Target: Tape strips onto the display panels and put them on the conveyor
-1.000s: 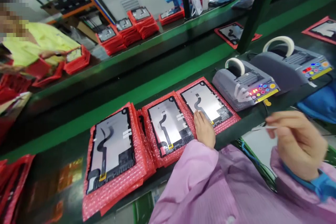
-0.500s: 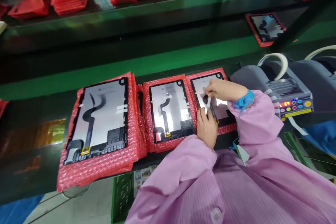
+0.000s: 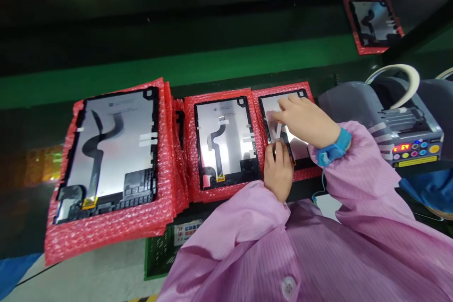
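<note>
Both my hands are over the rightmost display panel point(image 3: 300, 147), a silver-backed tablet screen with a black frame. My right hand point(image 3: 304, 121) comes in from the right, its fingers closed at the upper end of a narrow strip of white tape point(image 3: 278, 130). At the strip's lower end are the bent fingertips of my left hand point(image 3: 279, 172), low over the panel's left side. The hands cover much of the panel's dark ribbon cable. Left of it lies a second display panel point(image 3: 233, 146), its ribbon cable point(image 3: 218, 155) in view.
A larger display panel point(image 3: 116, 141) tops a stack of red bubble-wrap sheets point(image 3: 106, 245) at left. At right stands a grey tape dispenser point(image 3: 354, 108) with a lit red readout. Another panel point(image 3: 375, 23) leans at the back right. A green crate point(image 3: 155, 255) sits below the bench.
The view has tipped downward, so the upper shelf's stacks have mostly left it. My right hand has shifted slightly up the panel and shows more of its back; my left hand stays nearly in place.
</note>
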Demonstrator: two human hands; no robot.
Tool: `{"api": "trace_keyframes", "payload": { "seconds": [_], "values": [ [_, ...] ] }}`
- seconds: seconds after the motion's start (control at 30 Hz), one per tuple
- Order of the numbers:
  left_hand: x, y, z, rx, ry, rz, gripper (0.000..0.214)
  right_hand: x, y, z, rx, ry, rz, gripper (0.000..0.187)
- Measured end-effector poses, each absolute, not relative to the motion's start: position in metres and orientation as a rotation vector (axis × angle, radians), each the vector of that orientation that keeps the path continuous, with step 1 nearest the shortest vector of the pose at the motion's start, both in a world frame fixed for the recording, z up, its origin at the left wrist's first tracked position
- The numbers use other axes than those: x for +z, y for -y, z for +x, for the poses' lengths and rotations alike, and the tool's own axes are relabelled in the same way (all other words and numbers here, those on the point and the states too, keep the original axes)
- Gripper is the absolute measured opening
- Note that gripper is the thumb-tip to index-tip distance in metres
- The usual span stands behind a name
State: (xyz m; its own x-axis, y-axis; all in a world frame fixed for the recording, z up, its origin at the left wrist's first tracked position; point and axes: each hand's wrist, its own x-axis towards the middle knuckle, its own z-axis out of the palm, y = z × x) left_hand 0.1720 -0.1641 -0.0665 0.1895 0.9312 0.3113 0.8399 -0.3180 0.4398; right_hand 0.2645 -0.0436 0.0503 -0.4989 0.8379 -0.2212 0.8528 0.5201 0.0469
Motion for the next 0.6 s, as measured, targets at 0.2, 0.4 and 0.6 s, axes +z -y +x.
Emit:
{"api": "trace_keyframes", "payload": {
  "seconds": [0.2, 0.4, 0.6],
  "values": [
    [-0.040, 0.157, 0.160, 1.238, -1.576, 1.659, 0.043, 0.064, 0.063, 0.289, -0.274, -2.744, 1.414, 0.029],
    [-0.024, 0.140, 0.147, 1.224, -1.407, 1.495, 0.016, 0.075, 0.080, 0.294, -0.430, -2.839, 1.331, 0.026],
    [-0.021, 0.138, 0.147, 1.263, -1.418, 1.419, 0.015, 0.059, 0.079, 0.304, -0.461, -2.665, 1.929, 0.048]
  ]
}}
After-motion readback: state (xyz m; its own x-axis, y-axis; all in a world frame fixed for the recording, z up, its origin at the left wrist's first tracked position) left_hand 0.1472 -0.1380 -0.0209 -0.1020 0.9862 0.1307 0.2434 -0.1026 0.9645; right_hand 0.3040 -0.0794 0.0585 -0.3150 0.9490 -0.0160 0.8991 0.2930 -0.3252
